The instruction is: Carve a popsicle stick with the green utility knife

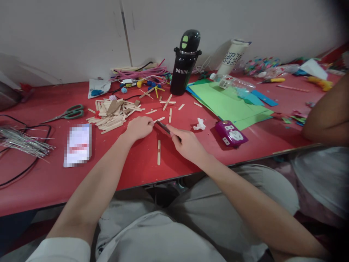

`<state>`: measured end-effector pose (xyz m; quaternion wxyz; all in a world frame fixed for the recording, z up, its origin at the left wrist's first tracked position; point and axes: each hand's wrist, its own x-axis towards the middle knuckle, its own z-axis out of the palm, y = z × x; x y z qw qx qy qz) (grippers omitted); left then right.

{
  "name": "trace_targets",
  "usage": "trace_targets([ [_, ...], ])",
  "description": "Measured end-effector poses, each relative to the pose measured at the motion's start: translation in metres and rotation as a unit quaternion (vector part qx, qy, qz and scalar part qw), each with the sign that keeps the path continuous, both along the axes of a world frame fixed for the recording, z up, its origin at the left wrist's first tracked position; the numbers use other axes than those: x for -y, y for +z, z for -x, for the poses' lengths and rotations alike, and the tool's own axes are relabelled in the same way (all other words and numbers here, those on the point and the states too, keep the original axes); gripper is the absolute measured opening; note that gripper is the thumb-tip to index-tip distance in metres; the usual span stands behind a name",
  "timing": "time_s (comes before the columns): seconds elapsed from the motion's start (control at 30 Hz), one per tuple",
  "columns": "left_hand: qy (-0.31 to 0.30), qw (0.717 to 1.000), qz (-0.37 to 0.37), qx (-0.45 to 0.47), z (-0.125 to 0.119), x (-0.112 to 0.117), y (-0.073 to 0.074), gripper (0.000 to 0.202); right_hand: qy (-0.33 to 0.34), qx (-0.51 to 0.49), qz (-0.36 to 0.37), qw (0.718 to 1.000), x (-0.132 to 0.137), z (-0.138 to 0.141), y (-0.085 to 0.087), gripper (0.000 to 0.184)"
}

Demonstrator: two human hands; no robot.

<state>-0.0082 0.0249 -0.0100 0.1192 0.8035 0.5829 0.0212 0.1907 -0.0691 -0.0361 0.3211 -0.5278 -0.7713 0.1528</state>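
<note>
My left hand [139, 128] is closed, its fingertips pinching a short wooden craft stick [160, 119] against the red table. My right hand [188, 143] is wrapped round a dark, slim, knife-like tool [163, 126], whose tip reaches the stick beside my left fingertips. Its exact kind is hard to make out. Nearer to me lies a craft stick with a slot in its middle [159, 157]. Just beyond my hands are another loose stick [170, 115] and some crossed sticks [168, 103]. A heap of craft sticks [114, 115] lies beyond my left hand.
Scissors [73, 112], a blurred-out phone-like rectangle [78, 145] and a wire bundle [24, 140] are on the left. A black bottle [183, 71] stands at the back. Rightward are green paper sheets [215, 100], a purple socket adapter [231, 134], crumpled tissue [200, 124] and another person's arm [328, 112].
</note>
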Motion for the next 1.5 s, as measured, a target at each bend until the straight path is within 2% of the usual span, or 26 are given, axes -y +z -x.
trace_targets([
  [0.4,-0.023,1.0,0.003,0.002,0.0016,0.0031,0.0029,0.036,-0.006,-0.026,-0.005,1.0,0.0008,-0.0017,-0.0025,0.048],
  [1.0,-0.021,1.0,-0.002,-0.011,0.0006,0.0039,0.0032,0.034,-0.004,0.046,0.001,0.999,0.0033,0.0002,-0.0021,0.048],
  [1.27,-0.023,1.0,-0.005,-0.005,0.0013,0.0028,0.0012,0.038,-0.005,0.015,-0.019,1.0,0.002,-0.0009,-0.0056,0.05],
  [1.5,-0.017,1.0,0.002,-0.004,0.0002,0.0031,0.0029,0.037,-0.007,0.024,-0.007,1.0,0.0018,-0.0008,-0.0039,0.05],
])
